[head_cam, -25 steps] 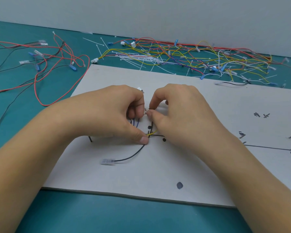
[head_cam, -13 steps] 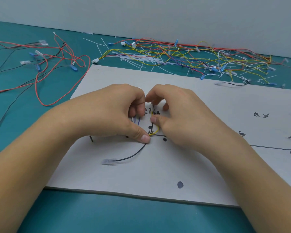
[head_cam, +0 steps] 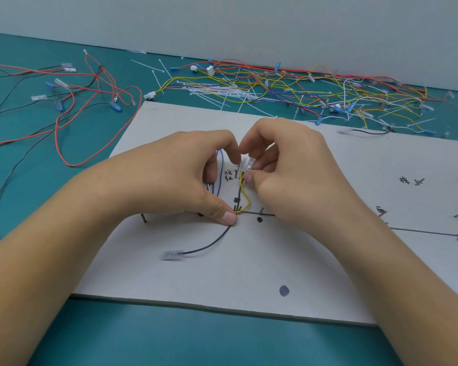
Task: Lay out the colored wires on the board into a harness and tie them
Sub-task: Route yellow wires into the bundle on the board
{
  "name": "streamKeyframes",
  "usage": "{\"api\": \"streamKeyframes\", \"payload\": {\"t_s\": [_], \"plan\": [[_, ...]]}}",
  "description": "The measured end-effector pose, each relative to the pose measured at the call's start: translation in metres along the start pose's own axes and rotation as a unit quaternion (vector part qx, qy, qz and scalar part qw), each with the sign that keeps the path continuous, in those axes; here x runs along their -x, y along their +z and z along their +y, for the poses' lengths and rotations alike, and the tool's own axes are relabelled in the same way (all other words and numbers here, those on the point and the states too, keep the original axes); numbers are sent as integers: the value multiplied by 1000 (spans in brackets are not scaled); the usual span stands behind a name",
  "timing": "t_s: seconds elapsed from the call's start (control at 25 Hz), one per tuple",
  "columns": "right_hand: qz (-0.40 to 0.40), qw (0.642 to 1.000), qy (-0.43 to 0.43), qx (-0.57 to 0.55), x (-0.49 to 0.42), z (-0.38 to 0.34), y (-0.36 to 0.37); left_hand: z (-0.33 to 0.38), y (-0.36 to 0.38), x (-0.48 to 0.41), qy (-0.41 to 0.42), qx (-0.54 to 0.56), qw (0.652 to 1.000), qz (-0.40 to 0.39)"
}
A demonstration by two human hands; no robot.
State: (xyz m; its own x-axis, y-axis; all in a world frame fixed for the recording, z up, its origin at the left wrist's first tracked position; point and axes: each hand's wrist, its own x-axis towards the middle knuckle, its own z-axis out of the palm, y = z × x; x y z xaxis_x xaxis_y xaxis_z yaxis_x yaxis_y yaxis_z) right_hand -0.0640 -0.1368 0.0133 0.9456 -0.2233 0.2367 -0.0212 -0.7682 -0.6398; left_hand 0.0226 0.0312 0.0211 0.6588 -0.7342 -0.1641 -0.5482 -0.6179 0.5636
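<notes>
Mid-frame, the left hand (head_cam: 169,178) pinches a thin yellow wire (head_cam: 245,192) against the matte grey board (head_cam: 275,260), the right hand (head_cam: 296,175) pinches its clear plastic connector (head_cam: 248,164), teal table (head_cam: 169,339) beneath.

Left hand (head_cam: 169,180) curled (thumb pressed down), right hand (head_cam: 294,167) pinching, fingertips close

I count two hands, my left hand (head_cam: 169,180) and right hand (head_cam: 296,175), one flat grey board (head_cam: 249,260), one small white plastic plug (head_cam: 247,163), two thin yellow wires (head_cam: 245,192) and two thin blue wires (head_cam: 220,175).
</notes>
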Motion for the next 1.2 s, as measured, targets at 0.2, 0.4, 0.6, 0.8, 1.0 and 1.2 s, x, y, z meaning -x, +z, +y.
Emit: {"api": "streamKeyframes", "payload": {"t_s": [0.2, 0.4, 0.6, 0.8, 1.0, 1.2], "plan": [[24, 998, -48, -27, 0, -2, 0, 1, -1, 0, 1, -10, 1000, -7], [12, 1000, -14, -8, -1, -1, 5, 0, 0, 0, -9, -19, 1000, -10], [-22, 999, 21, 39, 0, -2, 2, -1, 0, -1, -12, -7, 1000, -9], [-57, 991, 36, 115, 5, -7, -2, 1, -1, 0, -4, -26, 1000, -11], [-118, 980, 7, 160, 9, -9, -9, 1, -4, 5, -13, -32, 999, -36], [-105, 983, 8, 147, 12, -9, -10, -2, -10, 6, 2, -29, 999, -36]]}}
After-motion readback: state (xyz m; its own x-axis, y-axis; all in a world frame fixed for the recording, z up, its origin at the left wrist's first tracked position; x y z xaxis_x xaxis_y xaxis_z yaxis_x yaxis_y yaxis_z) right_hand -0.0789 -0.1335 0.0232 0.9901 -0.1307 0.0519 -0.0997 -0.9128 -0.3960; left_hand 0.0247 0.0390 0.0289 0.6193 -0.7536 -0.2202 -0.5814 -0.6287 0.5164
